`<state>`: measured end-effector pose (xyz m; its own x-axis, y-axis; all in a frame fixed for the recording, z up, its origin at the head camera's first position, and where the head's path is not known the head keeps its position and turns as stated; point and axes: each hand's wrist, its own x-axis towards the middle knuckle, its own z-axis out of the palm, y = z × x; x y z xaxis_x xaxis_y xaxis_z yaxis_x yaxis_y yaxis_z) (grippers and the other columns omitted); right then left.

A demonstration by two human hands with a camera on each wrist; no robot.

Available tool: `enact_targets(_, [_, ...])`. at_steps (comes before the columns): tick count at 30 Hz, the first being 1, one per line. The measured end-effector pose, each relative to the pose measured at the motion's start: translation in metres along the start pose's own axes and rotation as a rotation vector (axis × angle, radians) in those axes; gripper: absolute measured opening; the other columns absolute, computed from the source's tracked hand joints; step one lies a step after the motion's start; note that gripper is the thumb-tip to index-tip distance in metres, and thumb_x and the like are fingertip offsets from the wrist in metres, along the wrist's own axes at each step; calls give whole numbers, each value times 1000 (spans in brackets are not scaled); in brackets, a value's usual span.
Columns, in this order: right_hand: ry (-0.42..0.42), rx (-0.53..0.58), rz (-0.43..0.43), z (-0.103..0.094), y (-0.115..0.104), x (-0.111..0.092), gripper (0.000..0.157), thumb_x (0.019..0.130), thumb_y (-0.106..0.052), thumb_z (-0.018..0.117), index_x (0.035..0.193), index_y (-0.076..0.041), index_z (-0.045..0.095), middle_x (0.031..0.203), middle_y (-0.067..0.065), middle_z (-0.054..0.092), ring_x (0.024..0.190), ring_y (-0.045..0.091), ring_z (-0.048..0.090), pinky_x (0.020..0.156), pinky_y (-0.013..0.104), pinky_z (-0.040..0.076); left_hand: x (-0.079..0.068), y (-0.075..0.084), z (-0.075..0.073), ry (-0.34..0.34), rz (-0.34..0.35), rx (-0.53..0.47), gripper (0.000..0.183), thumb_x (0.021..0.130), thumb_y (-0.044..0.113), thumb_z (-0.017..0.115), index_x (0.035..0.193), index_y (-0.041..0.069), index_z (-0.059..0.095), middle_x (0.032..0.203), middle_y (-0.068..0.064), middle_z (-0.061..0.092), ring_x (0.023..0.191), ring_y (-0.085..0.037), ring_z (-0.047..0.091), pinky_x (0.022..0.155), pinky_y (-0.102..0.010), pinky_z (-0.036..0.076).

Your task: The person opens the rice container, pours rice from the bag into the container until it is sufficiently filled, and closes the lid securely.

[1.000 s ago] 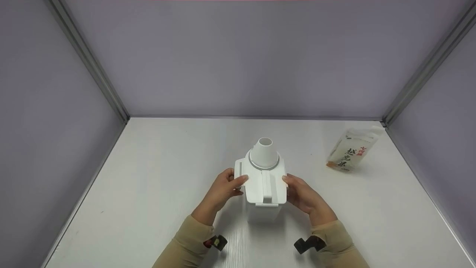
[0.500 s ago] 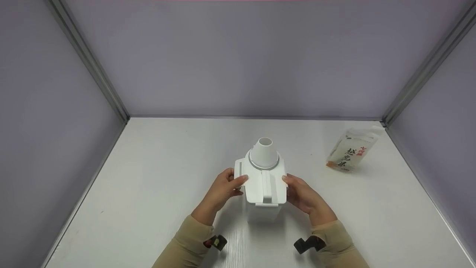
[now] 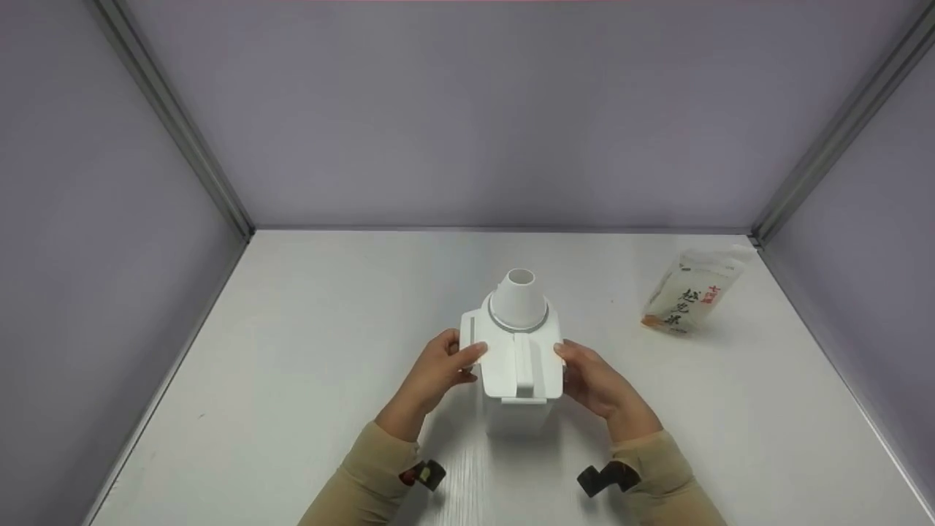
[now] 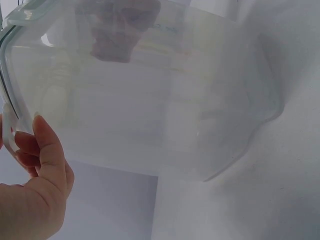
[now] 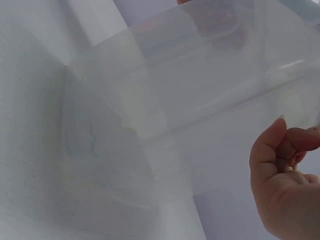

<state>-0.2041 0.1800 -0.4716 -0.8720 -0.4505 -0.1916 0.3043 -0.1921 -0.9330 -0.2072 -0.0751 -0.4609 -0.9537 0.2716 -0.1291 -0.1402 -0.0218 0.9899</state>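
A translucent storage container (image 4: 125, 110) stands upright on the white table. Its white lid (image 3: 500, 365) carries a cone-shaped white spout (image 3: 518, 303) with a round opening on top. My left hand (image 3: 437, 371) grips the lid's left edge, thumb on top and fingers curled beneath; in the left wrist view they are at a side latch (image 4: 8, 132). On the opposite edge, my right hand (image 3: 600, 383) holds the lid the same way, with its thumb tip on the top surface. In the right wrist view, the right fingers (image 5: 270, 145) curl near the rim, and the exact contact is cut off.
A clear bag of rice (image 3: 690, 292) with dark and red lettering leans at the table's back right. Grey-lilac panels (image 3: 511, 117) enclose the table (image 3: 307, 329) at the back and both sides. Dark wrist mounts (image 3: 610, 478) sit on both sleeves.
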Motion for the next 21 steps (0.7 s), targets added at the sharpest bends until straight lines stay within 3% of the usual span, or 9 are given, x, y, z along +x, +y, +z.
enact_targets(11, [33, -29, 16, 1, -1, -1, 47, 97, -23, 39, 130, 10, 38, 102, 8, 62, 91, 17, 59, 83, 33, 50, 0, 0, 1, -4, -4, 16, 39, 88, 28, 65, 109, -2, 50, 86, -5, 55, 78, -17, 54, 69, -30, 52])
enact_targets(18, [139, -50, -24, 8, -3, -4, 29, 96, -22, 48, 112, 2, 42, 77, 0, 48, 70, 11, 46, 66, 25, 45, 0, 0, 1, 2, -19, 26, 40, 89, 27, 64, 111, -3, 50, 87, -6, 55, 79, -16, 53, 70, -30, 52])
enact_targets(21, [157, -61, -42, 11, -4, -5, 29, 97, -21, 49, 112, 3, 40, 75, -1, 44, 69, 10, 44, 65, 25, 44, 0, -1, 1, 6, -19, 21, 40, 89, 26, 64, 113, -3, 49, 87, -5, 55, 78, -16, 53, 69, -30, 52])
